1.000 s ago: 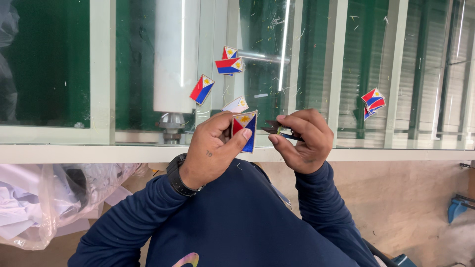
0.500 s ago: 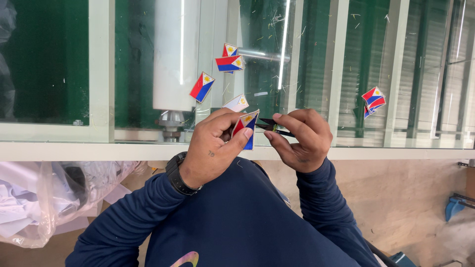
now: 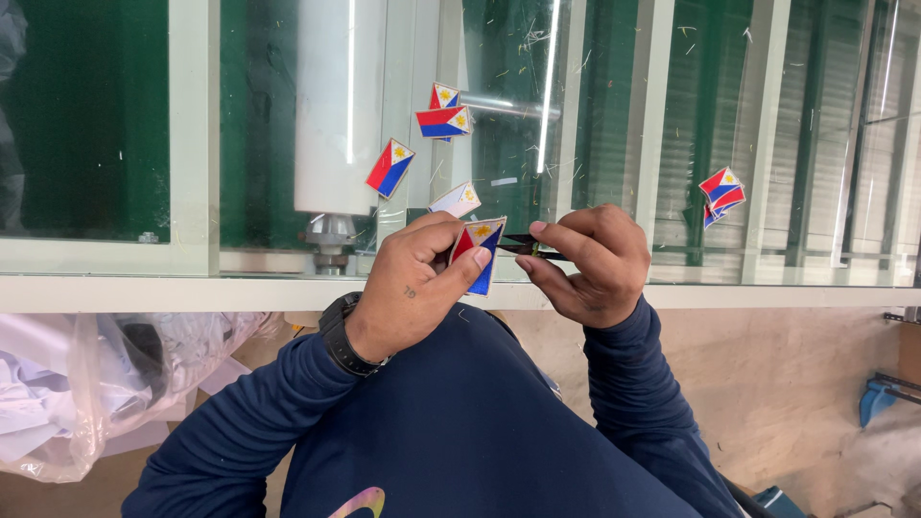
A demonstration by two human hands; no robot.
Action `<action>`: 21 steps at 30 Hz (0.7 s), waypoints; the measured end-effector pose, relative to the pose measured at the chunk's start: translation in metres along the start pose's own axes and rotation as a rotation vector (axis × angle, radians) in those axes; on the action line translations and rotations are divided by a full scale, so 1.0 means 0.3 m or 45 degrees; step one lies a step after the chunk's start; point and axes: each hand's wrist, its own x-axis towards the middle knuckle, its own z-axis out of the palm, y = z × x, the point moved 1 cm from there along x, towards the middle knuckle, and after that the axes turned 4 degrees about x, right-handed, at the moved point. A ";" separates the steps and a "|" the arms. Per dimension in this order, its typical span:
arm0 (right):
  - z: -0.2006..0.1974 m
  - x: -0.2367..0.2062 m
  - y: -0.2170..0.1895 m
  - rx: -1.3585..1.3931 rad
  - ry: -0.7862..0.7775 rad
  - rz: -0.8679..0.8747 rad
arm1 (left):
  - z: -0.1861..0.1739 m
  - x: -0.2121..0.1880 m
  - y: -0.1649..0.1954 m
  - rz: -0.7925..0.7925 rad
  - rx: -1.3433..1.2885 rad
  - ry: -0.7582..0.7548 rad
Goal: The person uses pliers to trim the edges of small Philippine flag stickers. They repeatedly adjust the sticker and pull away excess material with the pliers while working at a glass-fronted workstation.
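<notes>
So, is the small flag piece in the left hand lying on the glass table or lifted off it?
Lifted. The left hand pinches the flag piece above the glass table.

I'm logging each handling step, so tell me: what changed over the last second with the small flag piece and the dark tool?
The right hand brought the thin dark tool leftward until its tip met the flag piece, which the left hand keeps pinched and has tilted slightly. Nothing was let go. The loose flag pieces on the glass table lie as before.
</notes>
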 end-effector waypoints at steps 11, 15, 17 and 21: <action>-0.001 0.004 -0.007 -0.021 0.016 0.001 | 0.002 -0.001 -0.004 -0.006 0.008 0.000; -0.001 0.008 -0.006 -0.010 0.002 0.002 | 0.001 0.000 -0.002 -0.029 0.010 0.006; -0.003 0.009 -0.006 -0.022 -0.009 0.005 | 0.001 0.001 0.000 -0.035 0.000 0.004; -0.002 0.008 -0.002 -0.030 -0.029 -0.023 | 0.001 0.002 -0.001 -0.001 0.015 0.006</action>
